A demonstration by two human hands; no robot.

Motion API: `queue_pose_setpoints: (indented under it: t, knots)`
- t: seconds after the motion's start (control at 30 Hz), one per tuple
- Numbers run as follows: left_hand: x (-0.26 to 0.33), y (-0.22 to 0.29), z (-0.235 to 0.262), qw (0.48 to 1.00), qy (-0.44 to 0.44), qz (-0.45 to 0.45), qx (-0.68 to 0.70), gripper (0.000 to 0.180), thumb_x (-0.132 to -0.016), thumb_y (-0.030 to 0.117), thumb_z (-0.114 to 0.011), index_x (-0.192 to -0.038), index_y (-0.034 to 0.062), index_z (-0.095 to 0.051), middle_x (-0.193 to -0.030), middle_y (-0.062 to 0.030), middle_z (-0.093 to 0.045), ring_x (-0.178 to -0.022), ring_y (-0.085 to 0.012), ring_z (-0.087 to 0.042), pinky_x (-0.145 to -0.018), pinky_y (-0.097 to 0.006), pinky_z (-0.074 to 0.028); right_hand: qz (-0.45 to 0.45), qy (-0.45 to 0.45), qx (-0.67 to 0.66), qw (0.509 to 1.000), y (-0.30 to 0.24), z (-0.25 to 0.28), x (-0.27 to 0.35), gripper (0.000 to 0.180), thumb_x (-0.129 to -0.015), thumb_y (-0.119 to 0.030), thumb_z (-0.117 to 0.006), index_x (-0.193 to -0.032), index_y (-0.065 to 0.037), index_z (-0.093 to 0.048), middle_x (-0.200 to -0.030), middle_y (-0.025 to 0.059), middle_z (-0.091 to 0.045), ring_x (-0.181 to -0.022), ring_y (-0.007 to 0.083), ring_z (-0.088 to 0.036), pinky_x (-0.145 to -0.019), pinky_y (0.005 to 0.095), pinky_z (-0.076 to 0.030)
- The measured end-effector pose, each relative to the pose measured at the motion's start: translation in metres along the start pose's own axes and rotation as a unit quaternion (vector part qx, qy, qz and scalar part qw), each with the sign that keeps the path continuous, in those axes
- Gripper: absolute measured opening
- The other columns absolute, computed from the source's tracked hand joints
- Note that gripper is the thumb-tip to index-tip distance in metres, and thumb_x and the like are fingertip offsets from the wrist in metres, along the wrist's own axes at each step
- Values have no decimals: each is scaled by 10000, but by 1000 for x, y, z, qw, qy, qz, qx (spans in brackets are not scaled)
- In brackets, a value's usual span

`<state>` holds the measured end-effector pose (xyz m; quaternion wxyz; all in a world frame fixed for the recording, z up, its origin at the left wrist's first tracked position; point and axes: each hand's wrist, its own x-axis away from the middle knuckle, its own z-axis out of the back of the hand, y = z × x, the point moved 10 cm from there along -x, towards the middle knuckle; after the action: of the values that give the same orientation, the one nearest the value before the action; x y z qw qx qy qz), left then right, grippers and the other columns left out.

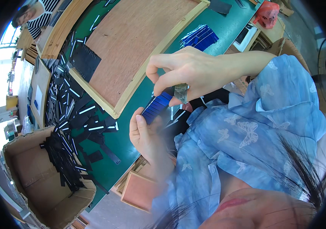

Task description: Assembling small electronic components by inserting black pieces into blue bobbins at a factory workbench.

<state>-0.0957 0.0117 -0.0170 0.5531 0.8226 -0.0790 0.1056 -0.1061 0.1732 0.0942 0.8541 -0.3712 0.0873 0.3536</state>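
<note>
My left hand (146,134) pinches a small dark-blue rectangular piece (155,108), crossed by thin lines like a solar cell, between thumb and fingers. Above it, my right hand (182,70) is bent over the piece's upper end, its fingertips at or very near that edge. A small clear, greenish glass-like piece (181,93) is tucked between my right thumb and fingers. On the green table (132,100) beyond my right hand lies a group of similar blue pieces (200,37). Whether the blue piece is a single sheet or a stack, I cannot tell.
A wood-framed board (132,34) lies across the table. Many black strips with white edges (71,95) are heaped left of it, some hanging into an open cardboard box (29,168). A red plastic bag (266,15) is at the far right. Another person (37,17) is at upper left.
</note>
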Motion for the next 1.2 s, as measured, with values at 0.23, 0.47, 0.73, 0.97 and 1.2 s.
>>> queue_pose_setpoints:
  t: [0.23,0.47,0.73,0.97,1.2]
  knots:
    - [-1,-1,2,1000,-1,11,13,296,-959,200,-500,-1090,-63,-536,-872,-152,-623,-666,-165,-619,-581,-230,-537,-4,-3,0,1000,-1,-2,-2,257,-628,-173,-774,-846,-118,-650,-943,11,-521,-753,202,-595,-580,333,-458]
    - [-1,-3,5,1000,-8,13,23,302,-959,204,-500,-1098,-62,-527,-872,-153,-622,-674,-161,-616,-586,-230,-534,-17,-15,-19,1000,0,-4,-3,248,-643,-183,-773,-849,-119,-652,-942,10,-523,-762,201,-594,-588,332,-458]
    - [2,2,4,1000,-2,9,27,306,-959,203,-499,-1104,-64,-524,-872,-153,-622,-672,-161,-617,-585,-229,-535,-24,-14,-37,999,-2,-3,-5,247,-654,-206,-772,-856,-120,-658,-947,4,-524,-777,202,-595,-605,340,-460]
    - [-1,-4,4,1000,-11,7,25,304,-963,205,-491,-1103,-63,-526,-869,-152,-624,-674,-159,-617,-587,-228,-536,-18,-10,-25,999,0,-3,-2,237,-661,-206,-766,-852,-116,-659,-944,6,-528,-779,204,-599,-605,344,-461]
    - [0,-2,6,1000,-7,2,22,298,-962,204,-492,-1095,-60,-532,-864,-151,-625,-671,-160,-617,-586,-229,-534,-19,-8,-27,999,-3,-4,-3,237,-654,-190,-761,-846,-99,-656,-937,20,-529,-762,215,-599,-602,343,-465]
